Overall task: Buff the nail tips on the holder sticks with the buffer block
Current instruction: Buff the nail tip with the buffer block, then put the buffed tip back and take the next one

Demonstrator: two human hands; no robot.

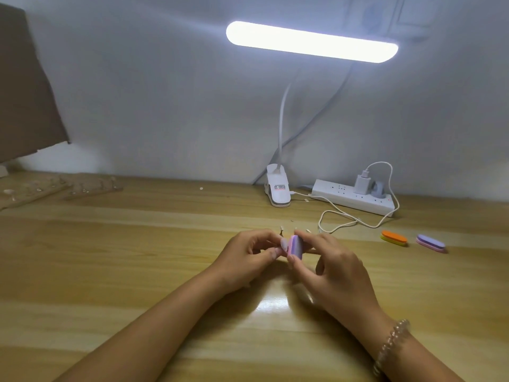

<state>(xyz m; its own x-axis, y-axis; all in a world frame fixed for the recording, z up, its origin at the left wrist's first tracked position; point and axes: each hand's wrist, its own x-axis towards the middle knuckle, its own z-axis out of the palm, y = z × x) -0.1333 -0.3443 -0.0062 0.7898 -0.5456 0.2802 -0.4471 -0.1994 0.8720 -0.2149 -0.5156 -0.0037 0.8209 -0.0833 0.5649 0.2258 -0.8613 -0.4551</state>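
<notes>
The block (295,246) was a small oval pad in layers, pink on its left face and purple on the right, standing on edge above the middle of the table (137,271). The right hand (336,268) gripped it, thumb curled under the lower end and fingers bent over the top. The left hand (248,257) had its fingers curled in, pinching a pale, glossy nail tip (283,244) that touched the block's pink face. Any stick beneath the tip was hidden by the fingers. A beaded bracelet (391,346) circled the right wrist.

To the right, well apart from the hands, lay two more oval pads: an orange pad (394,237) with a yellow layer under it and a purple pad (431,243) with pink beneath. Behind them sat a white power strip (352,199) with a charger plugged in, its cable (344,216) looping over the wood. A clip lamp (311,41) glowed overhead. At far left, cardboard strips (55,186) lay by the wall, with small blurred pieces on them.
</notes>
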